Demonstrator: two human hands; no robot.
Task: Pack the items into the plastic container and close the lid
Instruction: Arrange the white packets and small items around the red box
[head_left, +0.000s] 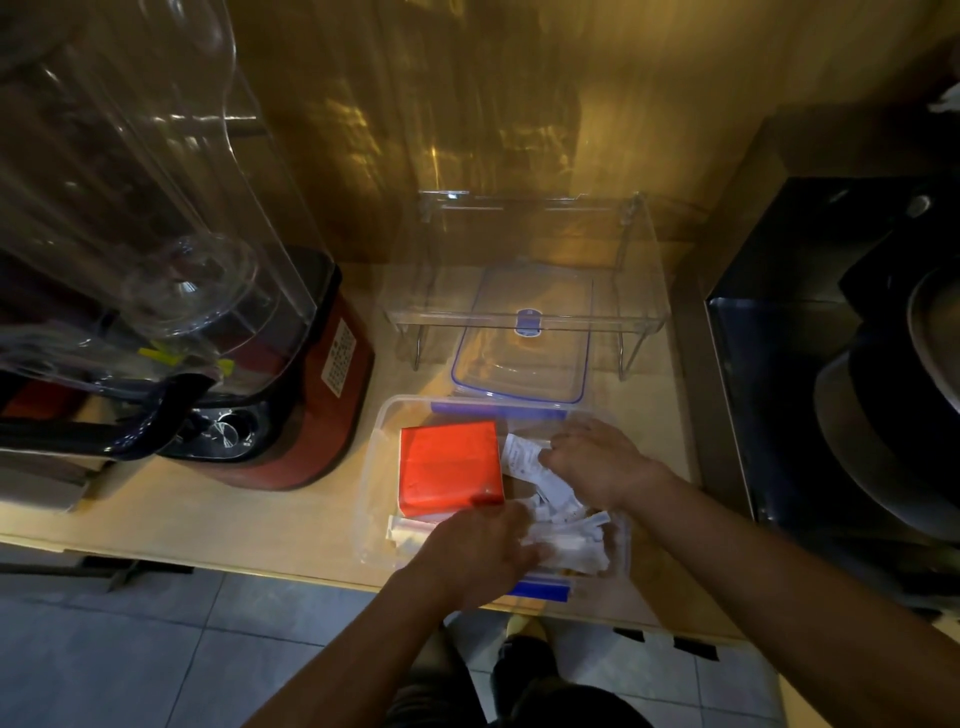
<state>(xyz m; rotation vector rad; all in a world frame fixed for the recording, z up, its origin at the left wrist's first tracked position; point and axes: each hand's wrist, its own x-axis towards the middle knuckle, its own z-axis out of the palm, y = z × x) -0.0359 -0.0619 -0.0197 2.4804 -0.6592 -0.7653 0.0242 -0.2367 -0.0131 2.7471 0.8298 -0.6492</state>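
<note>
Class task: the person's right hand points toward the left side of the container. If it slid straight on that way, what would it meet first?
Probably the orange packet: the right hand, on white paper slips, points left at it, though depth is unclear.

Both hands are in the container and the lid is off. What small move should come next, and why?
Probably press the white packets flat. Both the left hand and right hand rest on them inside the container, beside the red pack, and the lid lies behind, off.
</note>
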